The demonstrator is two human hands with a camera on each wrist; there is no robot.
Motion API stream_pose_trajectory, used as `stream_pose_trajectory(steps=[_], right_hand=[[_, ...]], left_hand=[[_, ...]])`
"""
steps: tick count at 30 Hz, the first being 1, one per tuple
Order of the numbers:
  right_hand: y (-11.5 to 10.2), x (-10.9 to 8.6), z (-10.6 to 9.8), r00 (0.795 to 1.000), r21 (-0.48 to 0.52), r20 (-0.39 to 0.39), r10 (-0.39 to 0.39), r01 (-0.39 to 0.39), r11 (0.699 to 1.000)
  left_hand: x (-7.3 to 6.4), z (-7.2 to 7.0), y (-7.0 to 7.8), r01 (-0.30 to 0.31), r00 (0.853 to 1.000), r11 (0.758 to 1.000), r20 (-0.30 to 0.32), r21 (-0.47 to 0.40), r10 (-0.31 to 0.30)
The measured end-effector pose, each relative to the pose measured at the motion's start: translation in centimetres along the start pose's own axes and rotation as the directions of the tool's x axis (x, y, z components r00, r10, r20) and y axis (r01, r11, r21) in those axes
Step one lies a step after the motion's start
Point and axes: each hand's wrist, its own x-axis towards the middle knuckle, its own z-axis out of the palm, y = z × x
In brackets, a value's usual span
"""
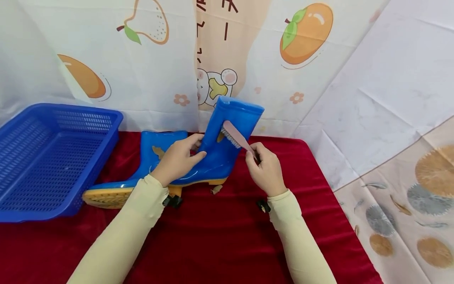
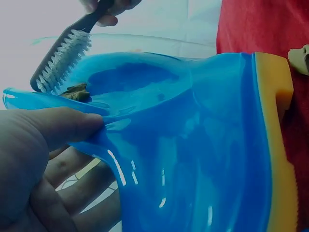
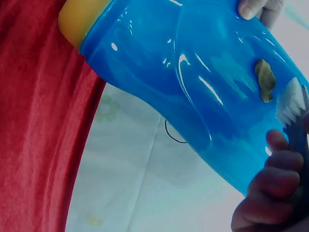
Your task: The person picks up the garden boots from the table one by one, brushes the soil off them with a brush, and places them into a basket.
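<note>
A blue rain boot (image 1: pixel 216 161) with a yellow sole stands leaning on the red cloth, its shaft tilted to the right. My left hand (image 1: pixel 180 157) grips it at the shaft; in the left wrist view the thumb (image 2: pixel 72 123) lies on the near face and the other fingers pass behind. A pink-handled brush (image 1: pixel 237 136) is held by its handle in my right hand (image 1: pixel 266 169). Its white bristles (image 3: pixel 291 102) are right beside a brown mud patch (image 3: pixel 265 81) on the shaft.
A second blue boot (image 1: pixel 161 140) lies on its side to the left, its yellow sole toward me and a brown patch (image 1: pixel 158 152) on it. Beyond it stands a blue plastic basket (image 1: pixel 71 169). One brown crumb (image 1: pixel 216 189) lies on the red cloth (image 1: pixel 220 228). A printed curtain hangs behind.
</note>
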Motion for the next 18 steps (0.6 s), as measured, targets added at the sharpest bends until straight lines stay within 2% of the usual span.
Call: stream_pose_trajectory(steps=[4,7,12,18], right_hand=[[-0.9,0.1,-0.9,0.996,-0.109,0.083,-0.041,0.050,0.993],[-1.8,0.1,-2.0,0.992,-0.186,0.098,-0.075,0.092,0.978],[-2.8,-0.1,-3.4,0.989,-0.234,0.019,-0.149,0.149,0.961],[-3.5,-0.2,-3.9,0.982,-0.244,-0.090,-0.164,0.137,0.960]], left_hand=[[-0.3,0.0,-0.5,-0.004,0.999,1.000,-0.037,-0.030,0.003],[-0.3,0.0,-0.5,-0.011,0.999,0.999,-0.043,-0.033,0.009],[-0.2,-0.1,-0.4,-0.022,0.998,0.999,-0.058,-0.026,0.020],[-0.4,-0.8,-1.0,-0.060,0.985,0.996,-0.167,-0.067,0.048]])
